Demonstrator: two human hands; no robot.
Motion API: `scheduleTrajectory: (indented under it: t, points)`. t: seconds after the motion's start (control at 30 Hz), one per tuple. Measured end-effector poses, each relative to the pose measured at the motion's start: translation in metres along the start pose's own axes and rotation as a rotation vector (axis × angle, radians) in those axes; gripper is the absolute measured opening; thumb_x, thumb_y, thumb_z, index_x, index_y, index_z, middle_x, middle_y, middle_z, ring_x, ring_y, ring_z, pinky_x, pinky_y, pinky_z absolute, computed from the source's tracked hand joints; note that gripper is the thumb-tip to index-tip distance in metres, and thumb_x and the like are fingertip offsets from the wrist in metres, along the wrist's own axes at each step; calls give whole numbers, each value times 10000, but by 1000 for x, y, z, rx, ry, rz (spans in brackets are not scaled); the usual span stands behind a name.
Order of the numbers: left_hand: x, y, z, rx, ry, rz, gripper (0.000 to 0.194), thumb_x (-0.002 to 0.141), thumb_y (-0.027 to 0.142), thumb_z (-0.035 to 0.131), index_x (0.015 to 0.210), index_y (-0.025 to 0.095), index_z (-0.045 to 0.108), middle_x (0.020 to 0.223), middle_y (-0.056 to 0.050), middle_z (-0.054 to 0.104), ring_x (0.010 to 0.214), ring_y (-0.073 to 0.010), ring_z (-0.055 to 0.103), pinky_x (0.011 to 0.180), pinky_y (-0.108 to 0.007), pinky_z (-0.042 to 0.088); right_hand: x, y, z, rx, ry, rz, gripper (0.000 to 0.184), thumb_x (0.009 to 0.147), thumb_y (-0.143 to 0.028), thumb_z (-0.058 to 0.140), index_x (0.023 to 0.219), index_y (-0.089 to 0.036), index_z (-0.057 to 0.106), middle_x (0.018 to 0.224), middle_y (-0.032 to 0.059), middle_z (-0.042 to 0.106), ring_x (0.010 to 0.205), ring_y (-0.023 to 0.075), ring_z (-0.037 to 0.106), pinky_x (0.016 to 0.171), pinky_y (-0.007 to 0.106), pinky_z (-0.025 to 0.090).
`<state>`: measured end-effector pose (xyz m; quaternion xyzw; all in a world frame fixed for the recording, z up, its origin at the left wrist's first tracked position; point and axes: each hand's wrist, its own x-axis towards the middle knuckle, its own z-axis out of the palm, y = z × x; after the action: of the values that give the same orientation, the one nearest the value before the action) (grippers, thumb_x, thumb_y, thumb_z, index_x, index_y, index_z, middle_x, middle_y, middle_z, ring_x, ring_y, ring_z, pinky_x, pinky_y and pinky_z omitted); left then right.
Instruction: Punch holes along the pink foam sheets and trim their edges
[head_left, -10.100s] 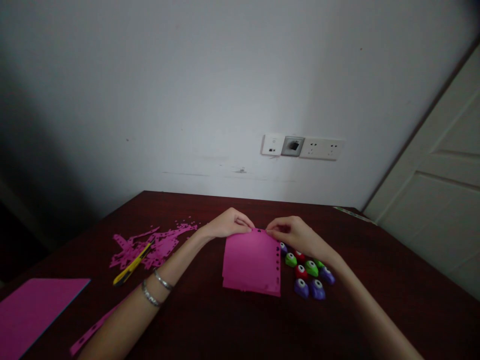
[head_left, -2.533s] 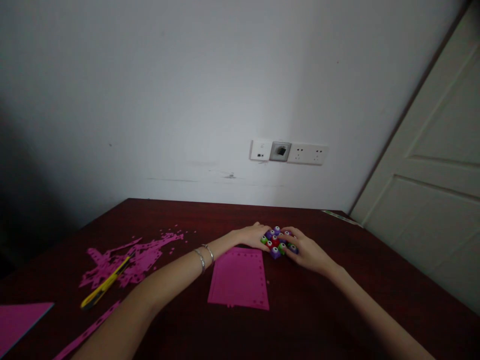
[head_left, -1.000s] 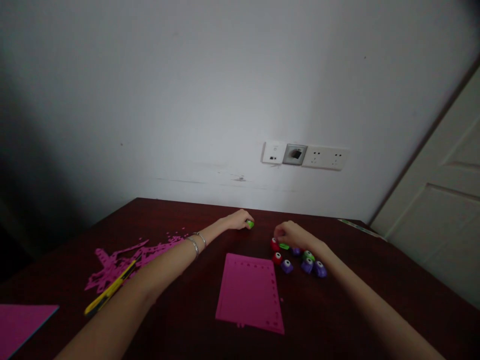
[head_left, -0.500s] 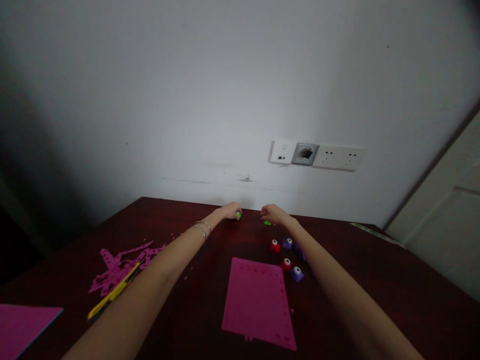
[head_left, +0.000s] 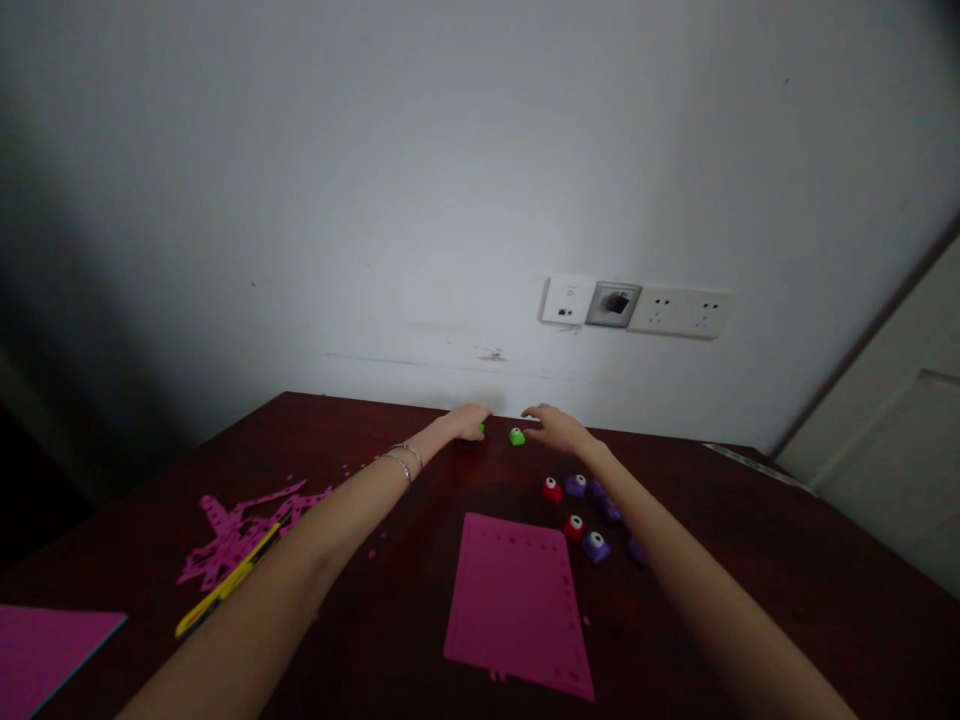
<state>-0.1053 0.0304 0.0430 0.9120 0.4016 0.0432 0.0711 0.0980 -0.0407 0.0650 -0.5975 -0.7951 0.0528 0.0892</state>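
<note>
Green piece (head_left: 517,437), small and with its white eye facing up, sits on the tabletop (head_left: 420,600) near the back edge, in the gap between my two hands. It lies just to the left of my right hand (head_left: 556,430), at the tips; that hand is clearly the nearer one. My right fingers are spread from the thumb and hold nothing, with the piece just off them; I cannot tell whether the thumb grazes it. It is too small and stubby for me to make out a long axis.

Farther left, my left hand (head_left: 466,421) bends over another green piece (head_left: 481,429), of which only a sliver shows. I cannot tell whether those fingers are clamped on it or merely rest over it.

Nearer to me and to the right lie two red pieces (head_left: 575,528) and several purple pieces (head_left: 596,546), some partly hidden by my right arm (head_left: 686,570). Just left of them is the pink sheet (head_left: 517,600), its long axis running roughly away from me. Beyond my left arm (head_left: 300,565) lie pink scraps (head_left: 225,545) and the yellow cutter (head_left: 225,590), pointing obliquely away.
</note>
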Motion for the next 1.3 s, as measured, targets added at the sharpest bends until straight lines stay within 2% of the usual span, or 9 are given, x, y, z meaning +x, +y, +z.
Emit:
scheduleTrajectory:
  t: [0.13,0.23,0.3,0.37,0.47,0.57,0.7,0.93,1.3]
  points:
    - [-14,43,-2,31,126,106,424,812,325,492,1187,128,479,1198,-146,499,1136,-254,419,948,-347,325,-67,40,-31,20,7,19,471,786,-398,567,1196,-169,524,1183,125,555,1088,254,512,948,367,378]
    - [-37,88,8,23,208,377,560,802,533,462,1221,162,449,1249,-126,460,1165,-259,387,959,-362,319,-128,73,-32,130,-8,72,763,691,-526,615,1333,-188,379,1310,141,454,1149,294,477,953,400,396]
    - [-53,117,20,24,201,448,735,745,619,480,1304,161,344,1334,-142,378,1215,-285,331,973,-394,300,-164,88,-18,202,4,107,942,631,-549,651,1400,-198,238,1420,133,309,1256,305,361,1010,408,352]
    - [-66,142,34,42,156,431,877,699,644,512,1363,151,220,1396,-172,284,1263,-327,259,972,-442,283,-189,97,5,250,66,131,1092,576,-545,689,1430,-190,108,1476,129,173,1328,306,217,1073,421,260]
    - [-71,168,53,81,160,394,991,662,686,510,1386,124,132,1437,-209,185,1302,-374,163,979,-493,245,-203,100,39,330,124,170,1187,563,-528,699,1430,-163,-24,1489,154,88,1351,296,131,1097,440,187]
    - [-61,180,65,113,221,377,1014,651,727,478,1382,110,140,1437,-217,190,1301,-384,168,986,-507,226,-195,97,58,388,195,169,1190,563,-516,705,1423,-158,-34,1486,170,86,1351,289,134,1096,451,169]
    - [-40,176,70,111,210,335,1011,636,736,486,1360,93,194,1407,-225,256,1240,-375,299,963,-491,270,-173,92,62,466,228,136,1172,543,-486,731,1422,-171,22,1457,181,199,1322,282,244,1075,445,220]
    - [-28,144,63,109,174,260,715,702,612,509,1205,113,415,1137,-167,541,1018,-323,511,827,-428,407,-136,83,61,513,234,63,1102,552,-480,735,1411,-177,116,1397,171,327,1264,263,357,1020,396,311]
    - [-24,87,60,133,236,93,429,776,423,515,1095,137,485,1056,-131,576,983,-275,538,807,-358,429,-56,68,80,477,304,-48,1076,550,-493,739,1404,-189,161,1348,168,403,1250,264,376,1015,405,308]
